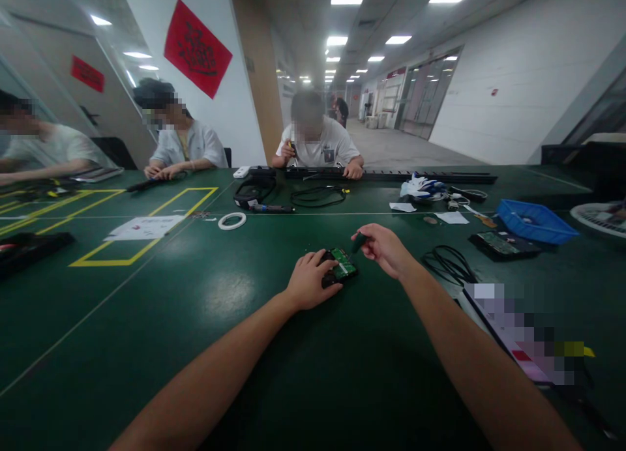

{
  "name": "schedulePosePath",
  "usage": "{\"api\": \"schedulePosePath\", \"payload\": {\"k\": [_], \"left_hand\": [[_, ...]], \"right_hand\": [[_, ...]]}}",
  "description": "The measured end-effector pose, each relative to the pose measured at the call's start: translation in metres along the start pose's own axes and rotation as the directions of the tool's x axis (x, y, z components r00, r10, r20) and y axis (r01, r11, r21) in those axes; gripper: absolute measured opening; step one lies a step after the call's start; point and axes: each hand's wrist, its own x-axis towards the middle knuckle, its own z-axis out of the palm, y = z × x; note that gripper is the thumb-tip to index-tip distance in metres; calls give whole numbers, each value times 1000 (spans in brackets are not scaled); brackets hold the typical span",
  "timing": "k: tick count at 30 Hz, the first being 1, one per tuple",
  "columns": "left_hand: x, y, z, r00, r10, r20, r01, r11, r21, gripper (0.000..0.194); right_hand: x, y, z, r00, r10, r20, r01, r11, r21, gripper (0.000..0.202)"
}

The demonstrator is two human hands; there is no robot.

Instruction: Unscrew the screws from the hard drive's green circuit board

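A small black device with a bare green circuit board (345, 263) lies on the green table in front of me. My left hand (312, 280) grips its left side, fingers over the top edge and thumb along the near edge. Just right of and above the board, my right hand (384, 247) is closed round the dark handle of a screwdriver (359, 242). The screwdriver slants down toward the board's right part; whether its tip touches a screw is too small to tell.
Right of my hands lie a coiled black cable (448, 265), a second black unit with a green board (501, 242), a blue tray (535, 221) and white-blue gloves (423, 186). A white tape roll (232, 221) sits ahead left. Across the table a person (317, 138) works at a long black rail (415, 176).
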Motion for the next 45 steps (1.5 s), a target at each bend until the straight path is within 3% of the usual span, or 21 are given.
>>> {"api": "schedulePosePath", "payload": {"k": [13,36,45], "left_hand": [[-1,2,-4,1000,-3,10,3,1000,5,62],[-1,3,-6,1000,-1,11,1,1000,1,61],[0,2,-2,1000,-12,11,12,1000,-15,62]], "right_hand": [[-3,-5,1,992,46,118,-46,999,-3,27],[-4,-7,4,993,78,87,-92,981,170,14],[-1,-3,0,996,14,90,-11,999,-36,23]]}}
